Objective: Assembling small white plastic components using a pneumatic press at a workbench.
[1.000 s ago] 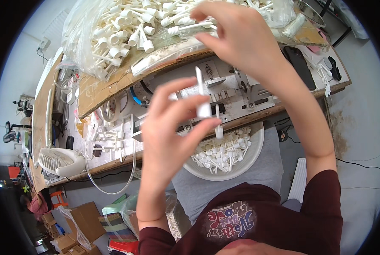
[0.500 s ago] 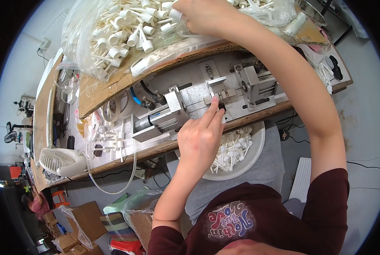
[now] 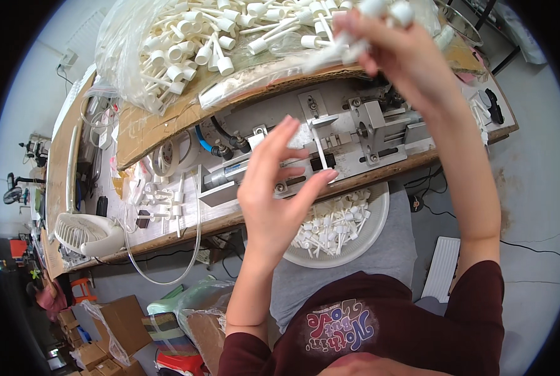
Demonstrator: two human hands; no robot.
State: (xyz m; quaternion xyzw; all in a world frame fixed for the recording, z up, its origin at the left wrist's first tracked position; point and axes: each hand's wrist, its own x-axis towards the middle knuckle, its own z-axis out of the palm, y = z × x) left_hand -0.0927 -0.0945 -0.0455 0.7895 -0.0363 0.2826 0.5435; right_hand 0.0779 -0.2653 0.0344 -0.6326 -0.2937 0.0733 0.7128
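My right hand [image 3: 415,72] is raised over the back right of the bench, its fingers closed around a few white capped sticks [image 3: 374,9], smeared by motion. My left hand [image 3: 270,200] hovers by the metal fixture [image 3: 371,128] with fingers and thumb spread and nothing between them. Between its fingertips and the right-hand block of the fixture, a white stick [image 3: 320,148] lies across the small metal slots. More white capped sticks [image 3: 186,47] fill a clear plastic bag on the cardboard at the back.
A round basin [image 3: 383,219] of white pieces rests on my lap below the bench edge. Cardboard [image 3: 145,135] overhangs the fixture from behind. To the left are a small white fan [image 3: 85,237], a looping clear tube [image 3: 167,281] and tape rolls [image 3: 166,160].
My right hand has come away from the pile toward the right, carrying white capped sticks. The left hand has drawn back from the fixture and spread its fingers, exposing the stick there.
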